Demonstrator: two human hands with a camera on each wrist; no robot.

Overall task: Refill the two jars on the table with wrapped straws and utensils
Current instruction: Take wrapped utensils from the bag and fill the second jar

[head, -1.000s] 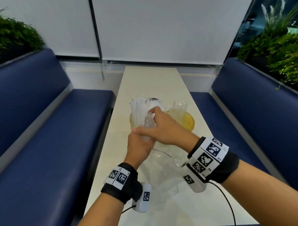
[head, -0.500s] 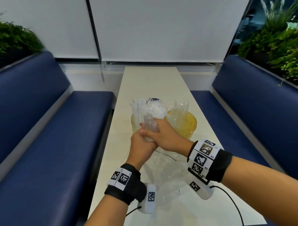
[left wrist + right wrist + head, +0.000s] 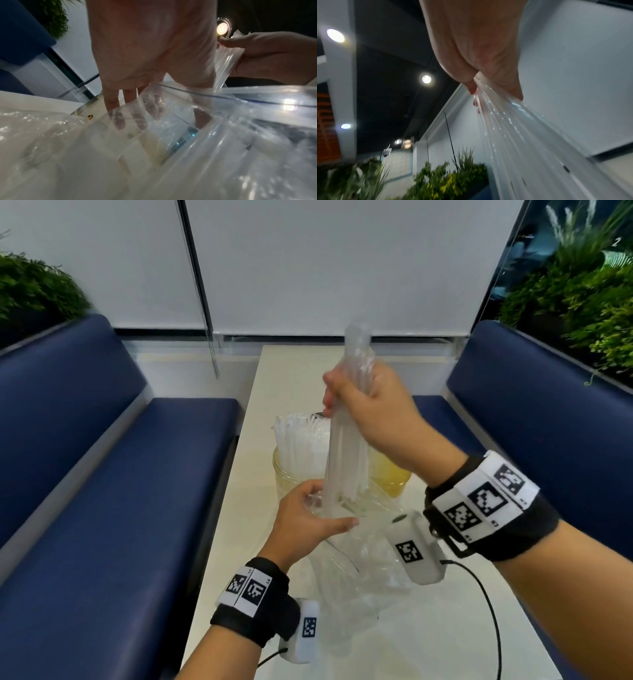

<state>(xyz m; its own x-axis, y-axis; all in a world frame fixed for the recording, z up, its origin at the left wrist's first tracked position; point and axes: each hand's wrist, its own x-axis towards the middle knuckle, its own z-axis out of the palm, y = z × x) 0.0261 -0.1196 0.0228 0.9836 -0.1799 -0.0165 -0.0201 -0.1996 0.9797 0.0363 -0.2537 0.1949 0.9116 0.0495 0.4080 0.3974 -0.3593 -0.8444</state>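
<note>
My right hand (image 3: 356, 402) is raised above the table and grips a bundle of wrapped straws (image 3: 346, 460) that hangs down to the mouth of a clear plastic bag (image 3: 359, 570). My left hand (image 3: 310, 517) holds the bag's mouth low on the table. Behind them stand a glass jar (image 3: 291, 474) full of wrapped straws and a yellowish jar (image 3: 390, 475), half hidden by my right hand. In the right wrist view my right hand (image 3: 494, 92) is closed round the straw bundle (image 3: 513, 128). The left wrist view shows my left hand (image 3: 154, 112) pinching the bag (image 3: 223, 135).
The long white table (image 3: 294, 364) runs away from me between two blue benches (image 3: 102, 474), (image 3: 548, 405). A white wall panel closes the far end. Plants (image 3: 582, 302) stand behind both bench backs. Cables trail from the wrist cameras across the near table.
My right hand has risen from the bag's mouth to well above the jars, drawing the straw bundle up with it. My left hand stays low on the bag.
</note>
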